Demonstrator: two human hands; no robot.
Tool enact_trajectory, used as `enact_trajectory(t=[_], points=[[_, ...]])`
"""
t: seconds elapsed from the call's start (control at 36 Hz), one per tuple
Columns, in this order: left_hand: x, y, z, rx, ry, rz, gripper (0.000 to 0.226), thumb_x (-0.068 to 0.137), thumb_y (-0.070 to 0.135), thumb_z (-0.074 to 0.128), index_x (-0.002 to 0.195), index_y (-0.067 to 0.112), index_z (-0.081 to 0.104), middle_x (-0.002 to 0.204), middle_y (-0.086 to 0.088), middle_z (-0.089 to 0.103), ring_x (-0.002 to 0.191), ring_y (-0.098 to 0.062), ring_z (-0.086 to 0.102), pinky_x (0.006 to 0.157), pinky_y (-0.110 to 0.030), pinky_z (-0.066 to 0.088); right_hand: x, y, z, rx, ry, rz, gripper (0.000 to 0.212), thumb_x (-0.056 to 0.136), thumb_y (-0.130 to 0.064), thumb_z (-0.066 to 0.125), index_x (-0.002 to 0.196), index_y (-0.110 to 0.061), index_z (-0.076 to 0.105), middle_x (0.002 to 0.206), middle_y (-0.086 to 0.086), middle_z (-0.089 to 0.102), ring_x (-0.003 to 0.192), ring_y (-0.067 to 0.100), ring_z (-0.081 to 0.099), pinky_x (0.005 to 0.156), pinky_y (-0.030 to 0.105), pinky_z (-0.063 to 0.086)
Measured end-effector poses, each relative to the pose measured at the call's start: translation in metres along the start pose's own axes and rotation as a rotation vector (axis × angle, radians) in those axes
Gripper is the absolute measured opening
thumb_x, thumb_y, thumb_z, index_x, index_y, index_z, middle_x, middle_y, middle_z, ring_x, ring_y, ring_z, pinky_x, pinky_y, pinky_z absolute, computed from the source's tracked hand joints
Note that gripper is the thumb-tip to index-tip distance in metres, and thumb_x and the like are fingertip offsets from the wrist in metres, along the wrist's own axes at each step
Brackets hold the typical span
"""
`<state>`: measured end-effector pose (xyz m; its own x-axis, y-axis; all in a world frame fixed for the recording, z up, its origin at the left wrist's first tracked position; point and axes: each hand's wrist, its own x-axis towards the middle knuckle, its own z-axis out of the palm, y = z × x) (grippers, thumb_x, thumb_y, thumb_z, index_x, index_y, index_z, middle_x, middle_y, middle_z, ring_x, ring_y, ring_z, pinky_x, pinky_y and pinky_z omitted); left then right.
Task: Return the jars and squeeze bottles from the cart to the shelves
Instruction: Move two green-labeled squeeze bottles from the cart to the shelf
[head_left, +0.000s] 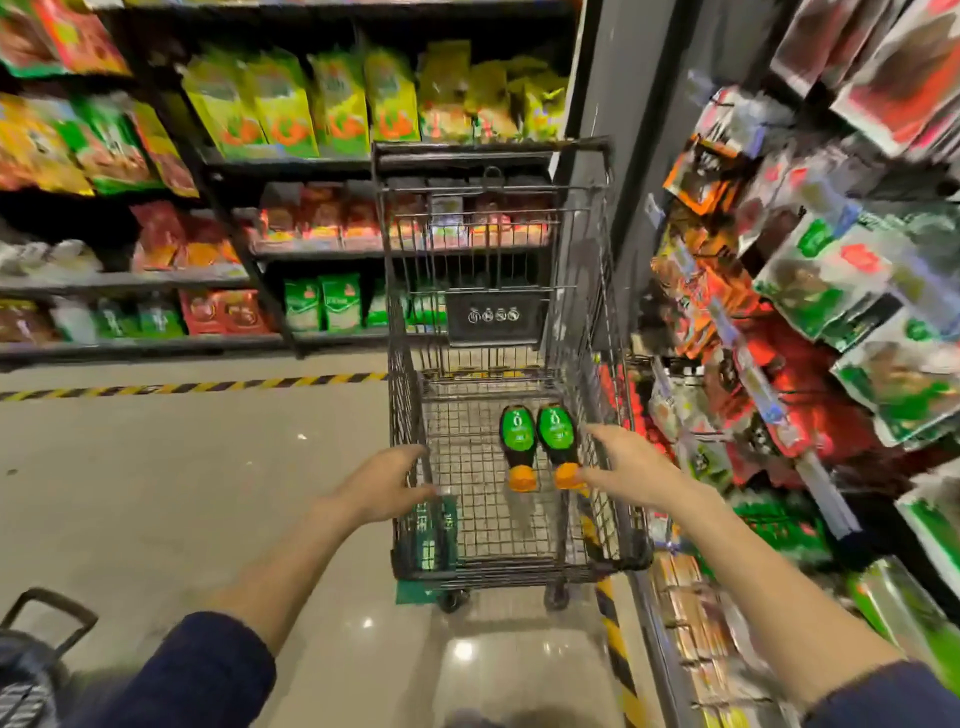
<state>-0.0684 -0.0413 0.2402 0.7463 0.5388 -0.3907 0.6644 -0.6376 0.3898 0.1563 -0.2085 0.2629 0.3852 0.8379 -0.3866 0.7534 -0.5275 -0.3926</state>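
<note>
A black wire shopping cart (519, 569) stands in the aisle in front of me. On its mesh floor lie two dark squeeze bottles side by side, each with a green label and an orange cap pointing toward me: the left bottle (517, 434) and the right bottle (556, 431). My left hand (384, 486) grips the cart's left rim, fingers curled round the wire. My right hand (631, 467) hovers at the cart's right rim with fingers spread and straight, its thumb close to the right bottle's orange cap. It holds nothing.
Shelves (322, 166) of bagged goods run along the left and far side. A rack of hanging packets (810, 291) crowds the right, close to the cart. Yellow-black tape (197, 387) crosses the floor. A black trolley handle (47, 613) sits at lower left.
</note>
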Motion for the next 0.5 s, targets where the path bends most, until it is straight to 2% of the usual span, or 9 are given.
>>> enact_trajectory(t=[0.14,0.22,0.31,0.36,0.42,0.44,0.5], points=[[0.071,-0.004,0.018,-0.055,-0.115,-0.056,0.066,0.09,0.037,0.057,0.142,0.004,0.033,0.148,-0.012,0.039,0.135,-0.022,0.038,0.108,-0.027,0.03,0.053,0.021,-0.001,0.068,-0.055,0.051,0.073,0.087,-0.034,0.061,0.145,-0.005,0.027,0.148,0.015,0.037,0.136,0.026,0.036,0.109,0.033,0.03],[0.113,-0.008,0.031,-0.084,-0.185,-0.076,0.064,0.09,0.036,0.056,0.14,0.003,0.036,0.145,-0.013,0.041,0.133,-0.024,0.04,0.106,-0.028,0.032,0.082,0.03,0.002,0.108,-0.094,0.102,0.074,0.088,-0.034,0.059,0.146,-0.007,0.023,0.151,0.014,0.031,0.139,0.026,0.03,0.111,0.033,0.028],[0.157,-0.013,0.048,-0.095,-0.251,-0.081,0.061,0.091,0.034,0.056,0.14,0.004,0.035,0.142,-0.016,0.044,0.128,-0.027,0.044,0.104,-0.032,0.035,0.117,0.043,0.007,0.149,-0.125,0.154,0.066,0.091,-0.027,0.055,0.146,-0.007,0.022,0.153,0.013,0.028,0.14,0.025,0.027,0.104,0.022,0.02],[0.187,-0.018,0.059,-0.128,-0.299,-0.102,0.061,0.09,0.035,0.057,0.14,0.007,0.036,0.142,-0.016,0.044,0.127,-0.028,0.046,0.104,-0.033,0.036,0.14,0.05,0.009,0.175,-0.132,0.203,0.06,0.093,-0.023,0.052,0.144,-0.005,0.026,0.15,0.015,0.033,0.138,0.026,0.032,0.097,0.02,0.019],[0.216,-0.026,0.073,-0.169,-0.347,-0.14,0.062,0.088,0.036,0.06,0.14,0.009,0.037,0.142,-0.016,0.043,0.126,-0.029,0.046,0.104,-0.034,0.039,0.164,0.055,0.014,0.195,-0.126,0.23,0.056,0.093,-0.022,0.053,0.141,-0.002,0.033,0.143,0.019,0.042,0.133,0.029,0.04,0.096,0.022,0.024],[0.23,-0.029,0.08,-0.197,-0.372,-0.17,0.064,0.087,0.037,0.061,0.14,0.01,0.037,0.141,-0.017,0.044,0.123,-0.03,0.048,0.102,-0.035,0.043,0.175,0.059,0.018,0.214,-0.134,0.246,0.054,0.092,-0.022,0.055,0.139,-0.001,0.037,0.139,0.02,0.047,0.129,0.03,0.044,0.094,0.023,0.027],[0.256,-0.035,0.096,-0.221,-0.395,-0.231,0.067,0.085,0.04,0.062,0.14,0.012,0.035,0.136,-0.017,0.05,0.114,-0.029,0.055,0.086,-0.022,0.051,0.196,0.068,0.028,0.26,-0.153,0.273,0.052,0.09,-0.019,0.058,0.136,-0.002,0.042,0.136,0.019,0.051,0.126,0.03,0.047,0.091,0.023,0.03]])
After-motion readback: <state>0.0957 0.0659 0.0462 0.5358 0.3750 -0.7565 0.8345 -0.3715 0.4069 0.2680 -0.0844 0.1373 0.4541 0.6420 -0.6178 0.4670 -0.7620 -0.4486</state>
